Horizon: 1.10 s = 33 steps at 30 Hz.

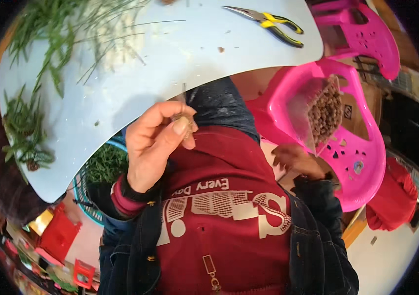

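Observation:
My left hand (151, 142) is raised in front of my chest, just off the table's near edge. Its thumb and fingers pinch a small brownish piece (186, 123), mostly covered by the fingertips. A thin, wire-like end (184, 90) sticks up above them. My right hand (295, 160) is low at my right, beside a pink plastic chair (367, 182). It looks dark and smeared, so its fingers do not show clearly. A clear bag of small brown cone-like pieces (325, 115) rests on that chair, close to the right hand.
On the pale table (180, 54) lie long-nose pliers (268, 23) with yellow and black handles. Green artificial pine sprigs (54, 42) spread over its far left, and a sprig with small cones (26, 130) lies at its left edge. A blue basket (87, 204) holds more greenery below.

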Each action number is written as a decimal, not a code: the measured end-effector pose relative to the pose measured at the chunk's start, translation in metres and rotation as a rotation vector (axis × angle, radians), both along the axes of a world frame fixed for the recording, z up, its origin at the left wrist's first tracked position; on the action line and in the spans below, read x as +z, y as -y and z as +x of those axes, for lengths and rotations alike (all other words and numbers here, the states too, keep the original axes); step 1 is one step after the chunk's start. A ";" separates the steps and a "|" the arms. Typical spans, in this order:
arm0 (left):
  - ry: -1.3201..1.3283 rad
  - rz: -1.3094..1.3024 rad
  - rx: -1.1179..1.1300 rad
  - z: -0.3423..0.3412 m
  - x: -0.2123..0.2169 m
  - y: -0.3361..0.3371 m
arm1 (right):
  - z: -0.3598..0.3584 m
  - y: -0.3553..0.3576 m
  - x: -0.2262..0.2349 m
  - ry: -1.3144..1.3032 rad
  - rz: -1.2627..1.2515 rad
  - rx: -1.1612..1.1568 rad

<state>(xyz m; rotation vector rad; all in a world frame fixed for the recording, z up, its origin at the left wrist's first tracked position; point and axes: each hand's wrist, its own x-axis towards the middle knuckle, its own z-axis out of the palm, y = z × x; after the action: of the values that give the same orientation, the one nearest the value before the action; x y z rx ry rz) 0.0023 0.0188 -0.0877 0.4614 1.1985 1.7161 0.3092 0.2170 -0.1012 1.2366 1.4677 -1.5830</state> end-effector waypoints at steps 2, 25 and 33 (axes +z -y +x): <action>0.014 0.017 0.015 -0.002 0.002 0.002 | -0.045 -0.008 0.033 -0.154 0.166 -0.001; 0.090 0.034 -0.081 0.006 0.009 -0.008 | -0.222 0.013 0.026 -1.235 -0.110 0.056; 0.110 0.043 -0.016 0.017 0.010 -0.003 | -0.219 0.018 0.024 -1.299 0.081 0.155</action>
<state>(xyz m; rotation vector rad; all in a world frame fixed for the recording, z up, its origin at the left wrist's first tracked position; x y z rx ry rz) 0.0194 0.0219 -0.0775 0.3964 1.0784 1.7338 0.0900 0.1992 -0.0771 -0.0622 2.2625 -2.3408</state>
